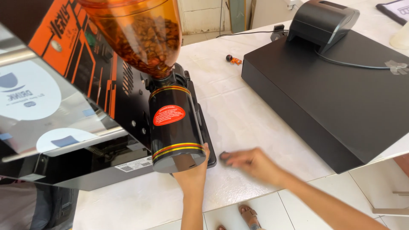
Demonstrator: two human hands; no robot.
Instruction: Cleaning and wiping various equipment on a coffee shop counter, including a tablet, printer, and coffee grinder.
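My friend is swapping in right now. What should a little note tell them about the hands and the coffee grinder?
Left hand: reaches under the black coffee grinder, touching its base; whether it grips anything is hidden.
Right hand: flat on the white counter, fingers over a small dark thing, blurred.
Grinder's amber hopper holds coffee beans.
Done: nothing visibly ground.
Left: probably both hands' work, still in progress.

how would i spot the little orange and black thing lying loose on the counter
Start at the big flat black box on the right of the white counter, with a small black printer on top. Just off its far left corner lies the small orange and black object, alone on bare counter, the only loose small item there.
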